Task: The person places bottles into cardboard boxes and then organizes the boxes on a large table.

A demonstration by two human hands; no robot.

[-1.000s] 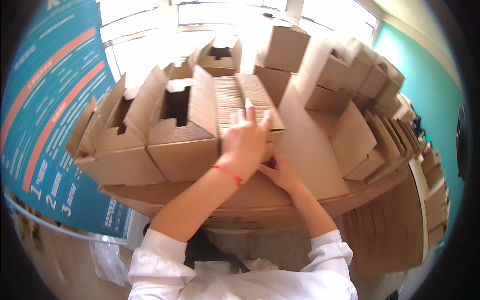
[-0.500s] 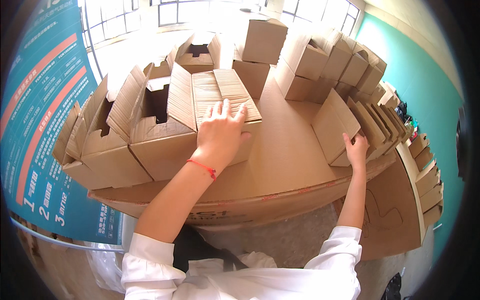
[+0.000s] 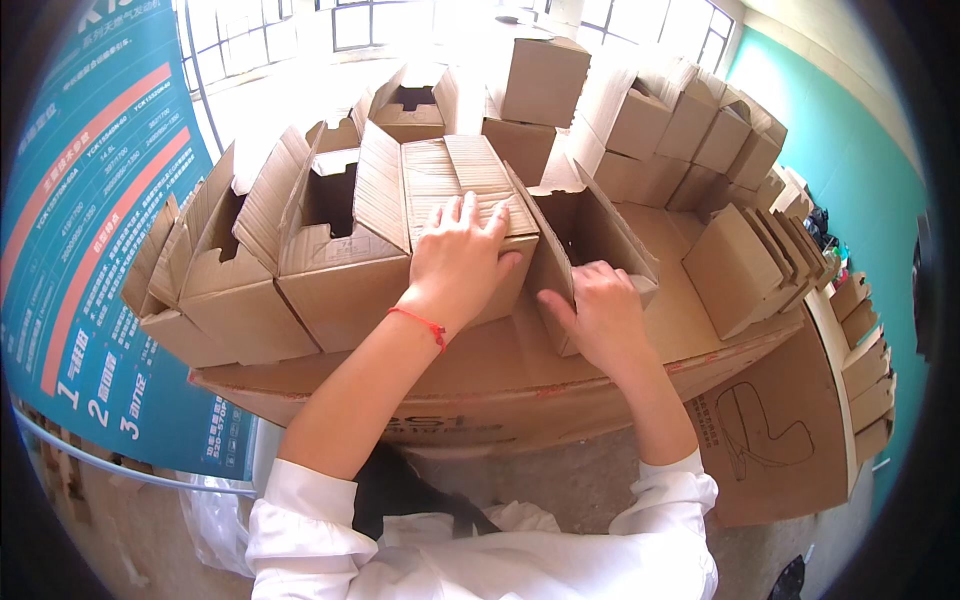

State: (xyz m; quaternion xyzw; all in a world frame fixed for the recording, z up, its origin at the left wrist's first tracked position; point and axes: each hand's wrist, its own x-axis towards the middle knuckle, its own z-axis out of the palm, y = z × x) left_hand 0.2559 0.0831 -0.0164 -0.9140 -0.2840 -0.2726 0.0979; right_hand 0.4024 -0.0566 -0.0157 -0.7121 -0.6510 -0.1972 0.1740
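Where the big carton (image 3: pixel 690 325) ends toward the body: its front edge passes below both forearms, and a bare strip of its top runs along that edge.
Gap on the right: bare carton top lies between the open box (image 3: pixel 612 225) and a row of slanted boxes (image 3: pixel 735 270).
Open box: it stands on the big carton just right of the closed box (image 3: pixel 475 165), mouth upward; its inside is too dark to tell what it holds.
Right hand (image 3: pixel 605 310): it grasps the near rim of the open box, thumb outside.
Left hand (image 3: pixel 455 260): it lies on the closed box's top, fingers outspread and released.
Boxes on the left (image 3: pixel 345 250): they stand side by side, flaps raised, insides dark.
Boxes at the back (image 3: pixel 690 125): they are stacked two high.
Surface: the big carton's brown top carries all these boxes.
Room: a blue banner (image 3: pixel 110 250) with orange bands stands left, a green wall (image 3: pixel 850 160) right, bright windows (image 3: pixel 370 25) behind.
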